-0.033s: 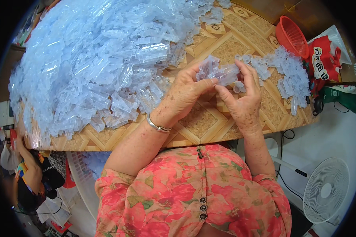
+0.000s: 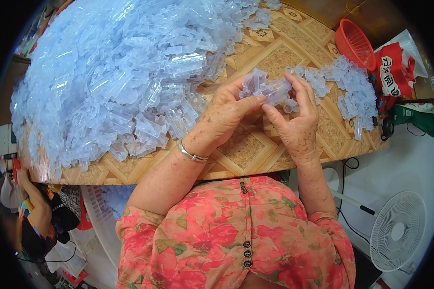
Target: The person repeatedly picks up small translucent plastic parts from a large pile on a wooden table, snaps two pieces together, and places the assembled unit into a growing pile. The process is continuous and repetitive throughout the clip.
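Note:
Over the table, my left hand [image 2: 223,111] grips clear, bluish plastic pieces [image 2: 254,83] between thumb and curled fingers. One clear plastic piece [image 2: 278,91], boxy and long, reaches across from it to my right hand [image 2: 299,118]. The right fingertips touch its far side, and the thumb lies close to its near edge. Part of the grip is hidden behind the left hand. Small round clear bits [image 2: 291,106] show just below the piece. To the left rises a big heap of similar clear plastic parts [image 2: 125,72].
A smaller pile of clear parts [image 2: 354,86] lies at the right of the wood-patterned table [image 2: 275,161]. Behind it are a red plastic basket [image 2: 356,45] and a red bag [image 2: 395,72]. A white fan [image 2: 398,231] stands at lower right. Another person's arm [image 2: 36,202] shows at far left.

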Available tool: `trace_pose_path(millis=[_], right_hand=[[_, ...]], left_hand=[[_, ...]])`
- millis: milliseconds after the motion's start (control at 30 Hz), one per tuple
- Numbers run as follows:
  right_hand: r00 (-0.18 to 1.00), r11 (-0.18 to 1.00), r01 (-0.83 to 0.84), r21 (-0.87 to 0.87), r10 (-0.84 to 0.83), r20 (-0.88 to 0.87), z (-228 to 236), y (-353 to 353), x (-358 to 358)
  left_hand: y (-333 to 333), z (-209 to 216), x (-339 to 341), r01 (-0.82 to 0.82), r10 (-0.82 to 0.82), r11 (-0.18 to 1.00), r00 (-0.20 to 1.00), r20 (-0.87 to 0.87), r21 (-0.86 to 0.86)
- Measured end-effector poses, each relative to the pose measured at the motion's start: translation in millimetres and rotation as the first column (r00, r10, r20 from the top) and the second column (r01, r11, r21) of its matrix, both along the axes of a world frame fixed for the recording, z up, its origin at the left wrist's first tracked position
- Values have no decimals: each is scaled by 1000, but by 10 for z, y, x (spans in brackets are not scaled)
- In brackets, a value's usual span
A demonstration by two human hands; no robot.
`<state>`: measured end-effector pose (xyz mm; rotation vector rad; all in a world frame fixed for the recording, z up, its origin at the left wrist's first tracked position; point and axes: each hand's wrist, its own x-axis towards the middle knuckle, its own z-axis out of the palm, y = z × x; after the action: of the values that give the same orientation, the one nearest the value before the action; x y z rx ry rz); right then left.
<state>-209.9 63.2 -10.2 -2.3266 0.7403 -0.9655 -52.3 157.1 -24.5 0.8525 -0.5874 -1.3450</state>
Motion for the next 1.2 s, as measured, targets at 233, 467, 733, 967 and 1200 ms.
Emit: trace_pose_path(millis=[233,467,733,967,1200], right_hand=[[999,995,-47,89,49,-11,-49,1,-83],[832,499,-422,757,-118,541,17,-75,-253],[908,395,-309,865,-148,392,-28,-74,-425],[978,618,-87,781,-96,185,-26,-30,-443],[952,557,-162,815,-128,277,-60,-46,-481]], left_hand=[[3,-15,-34,24,-27,998,998,-48,-56],[-4,64,-17,-20,21,997,1000,-12,75],[5,22,30,113,-129,981,987,93,160],[21,101,12,118,-169,970,956,238,212],[34,51,-6,90,-125,983,967,222,162]])
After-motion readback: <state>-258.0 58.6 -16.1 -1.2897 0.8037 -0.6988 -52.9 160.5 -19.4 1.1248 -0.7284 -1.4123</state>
